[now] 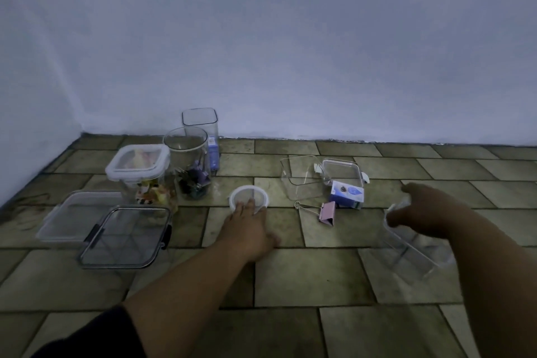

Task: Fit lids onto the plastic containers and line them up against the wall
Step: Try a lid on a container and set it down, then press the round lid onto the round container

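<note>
My left hand (247, 227) lies flat on the floor, its fingertips resting on a round white-rimmed lid (248, 196). My right hand (418, 209) grips the rim of a clear rectangular container (415, 247), tilted above the tiles. A round jar (189, 166) with binder clips stands lidless. Behind it, a tall square jar (200, 122) stands open by the wall (290, 52). A lidded square jar (142, 171) holds colourful items. A clear square container (302, 177) and a clip lid (343, 171) lie mid-floor. Two flat lids (78, 215) (125, 237) lie at the left.
A pink binder clip (325, 213) and a small blue-and-white box (347, 193) lie between my hands. A blue carton (213, 154) stands inside or beside the tall jar. Olive floor tiles (305, 279) run to the wall; a corner closes the left side.
</note>
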